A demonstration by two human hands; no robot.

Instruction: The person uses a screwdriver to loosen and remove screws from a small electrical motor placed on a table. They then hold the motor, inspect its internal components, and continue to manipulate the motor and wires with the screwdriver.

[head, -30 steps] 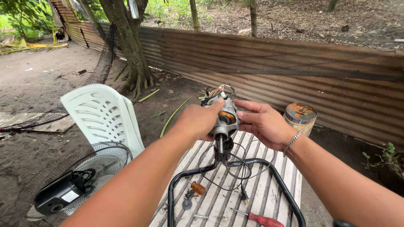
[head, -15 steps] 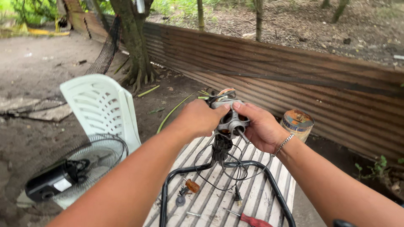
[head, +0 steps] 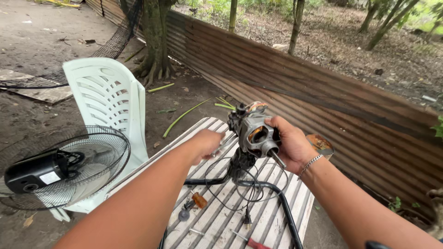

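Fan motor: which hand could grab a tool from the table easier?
Probably the left hand: it looks free beside the fan motor, above the slatted table, while the right hand grips the motor.

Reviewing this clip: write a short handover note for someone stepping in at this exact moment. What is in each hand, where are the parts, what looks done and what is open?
Right hand: gripping the grey fan motor from its right side, shaft pointing toward the camera.
Left hand: closed by the motor's left side; whether it holds a tool is unclear.
Motor sits atop a black stand tube over the white slatted table, its wires hanging loose.
On the table: a red-handled screwdriver, an orange-handled tool.
Done: motor is bare, without guard or blades.
Open: a separate caged fan lies beside the white plastic chair, untouched.
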